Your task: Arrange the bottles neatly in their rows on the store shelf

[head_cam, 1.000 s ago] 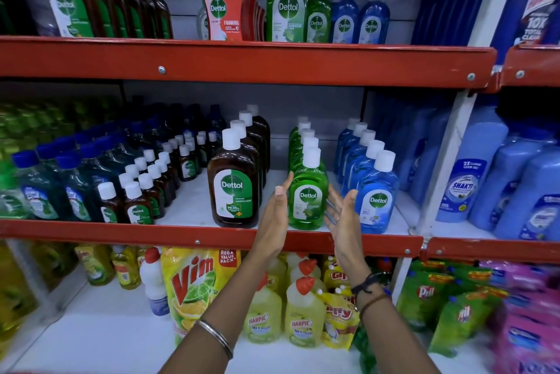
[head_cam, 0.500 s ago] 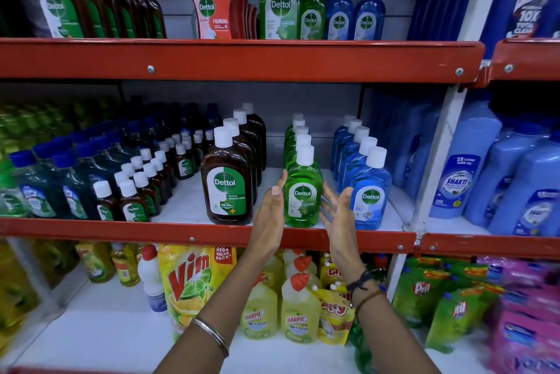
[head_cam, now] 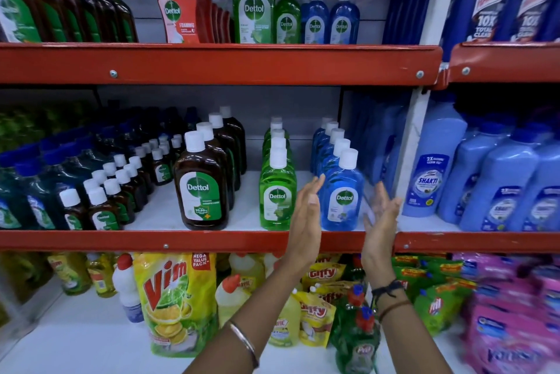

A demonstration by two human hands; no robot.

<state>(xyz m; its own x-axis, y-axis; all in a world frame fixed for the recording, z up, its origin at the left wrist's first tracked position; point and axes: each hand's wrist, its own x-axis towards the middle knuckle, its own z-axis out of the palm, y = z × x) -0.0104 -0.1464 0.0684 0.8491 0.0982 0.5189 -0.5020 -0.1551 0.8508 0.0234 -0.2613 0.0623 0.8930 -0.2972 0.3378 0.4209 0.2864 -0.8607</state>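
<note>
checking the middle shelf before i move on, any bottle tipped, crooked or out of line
Nothing stands out. The brown row, green row and blue row all stand upright, labels forward. The left hand and right hand flank the blue row, open.

Your left hand [head_cam: 304, 216] and right hand [head_cam: 382, 216] flank the front bottle [head_cam: 342, 195] of a row on the shelf [head_cam: 151, 242]; another row [head_cam: 277, 179] stands left of your left hand.
</note>
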